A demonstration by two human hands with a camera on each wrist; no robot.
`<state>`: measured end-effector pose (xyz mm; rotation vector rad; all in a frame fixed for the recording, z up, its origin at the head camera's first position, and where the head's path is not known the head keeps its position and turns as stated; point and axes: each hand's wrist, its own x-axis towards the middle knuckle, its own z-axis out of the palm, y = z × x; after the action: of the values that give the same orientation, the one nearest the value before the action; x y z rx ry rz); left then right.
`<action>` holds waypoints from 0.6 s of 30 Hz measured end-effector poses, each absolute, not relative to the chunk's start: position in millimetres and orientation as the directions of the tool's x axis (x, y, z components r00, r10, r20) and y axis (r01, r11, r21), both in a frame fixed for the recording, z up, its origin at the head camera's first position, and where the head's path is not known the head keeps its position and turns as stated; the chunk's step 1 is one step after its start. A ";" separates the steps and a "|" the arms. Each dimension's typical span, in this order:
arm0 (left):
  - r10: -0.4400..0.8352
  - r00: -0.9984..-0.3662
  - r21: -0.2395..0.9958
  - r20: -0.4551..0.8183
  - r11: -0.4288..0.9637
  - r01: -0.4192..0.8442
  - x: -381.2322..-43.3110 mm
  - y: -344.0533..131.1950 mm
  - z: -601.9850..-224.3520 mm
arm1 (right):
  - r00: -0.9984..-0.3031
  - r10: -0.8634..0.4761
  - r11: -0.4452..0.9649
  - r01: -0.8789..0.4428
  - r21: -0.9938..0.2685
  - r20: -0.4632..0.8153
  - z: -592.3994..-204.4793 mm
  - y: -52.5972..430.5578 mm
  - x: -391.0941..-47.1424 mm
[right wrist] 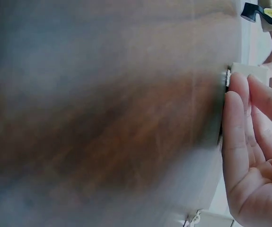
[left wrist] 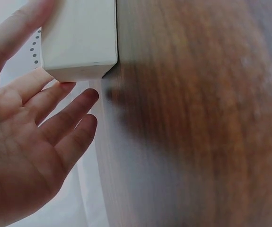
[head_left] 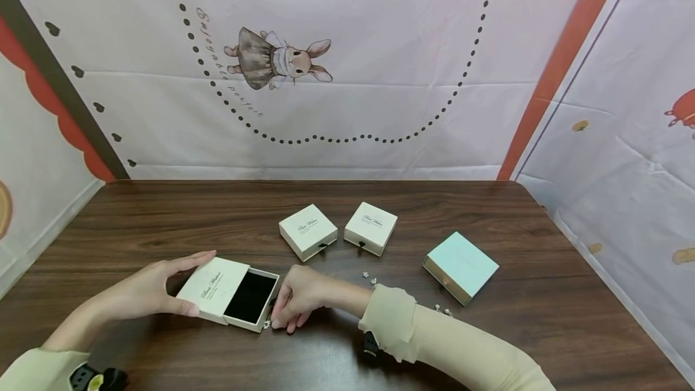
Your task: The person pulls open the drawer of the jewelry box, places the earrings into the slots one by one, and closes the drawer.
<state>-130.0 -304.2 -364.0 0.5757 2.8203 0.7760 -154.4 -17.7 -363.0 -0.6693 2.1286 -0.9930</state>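
A cream drawer box (head_left: 213, 287) with printed script lies on the table, its drawer (head_left: 254, 324) slid partly out to the right, showing a black lining (head_left: 251, 295). My left hand (head_left: 157, 285) grips the sleeve from the left, thumb at the near side and fingers at the far side. At the drawer's front end is my right hand (head_left: 306, 294), knuckles up, thumb and fingertips drawn together. A small silvery ornament (head_left: 266, 324) shows right beside these fingertips, by the drawer's near corner. I cannot tell whether the fingers pinch it.
Two closed cream boxes, one on the left (head_left: 307, 231) and one on the right (head_left: 371, 228), stand beyond my right hand. A mint-green box (head_left: 461, 265) lies farther right. Small ornaments (head_left: 366, 274) and pearly ones (head_left: 443, 310) lie near my right forearm. Printed cloth (head_left: 380, 107) hangs behind the table.
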 end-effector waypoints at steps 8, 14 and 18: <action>0.399 -0.916 0.522 -0.044 0.791 0.319 -129.7 -304.5 -363.8 | -0.637 -0.691 0.505 -0.089 -0.858 -0.341 -359.9 -12.1 -159.5; 0.399 -0.916 0.518 -0.029 0.790 0.328 -129.0 -305.0 -363.9 | -0.635 -0.712 0.428 -0.053 -0.902 -0.300 -354.3 -9.7 -164.8; 0.400 -0.916 0.518 -0.035 0.791 0.326 -128.9 -305.0 -364.1 | -0.643 -0.715 0.400 -0.054 -0.915 -0.275 -351.7 -9.5 -168.6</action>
<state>-128.9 -305.0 -364.1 0.5780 2.8368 0.7812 -168.6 -9.5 -351.7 -0.6543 1.9905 -1.2667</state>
